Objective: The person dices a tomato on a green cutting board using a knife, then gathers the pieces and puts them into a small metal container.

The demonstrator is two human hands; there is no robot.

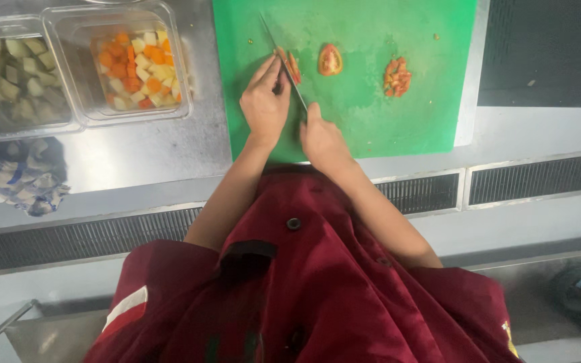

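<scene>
The knife handle is hidden inside the right hand, which is closed around it, and the left hand curls its fingers down onto the tomato slices at the blade, covering part of them so their shape is hard to make out. These sit on the green cutting board, whose far edge is cut off by the top of the view; a tomato half lies just right of the blade and a pile of diced tomato farther right, with bare board nearer the person. Left of the board on the steel table stand a clear tub of diced orange and pale vegetables and a second clear tub of pale chunks cropped by the view's left edge, with a checked cloth in front of it.
</scene>
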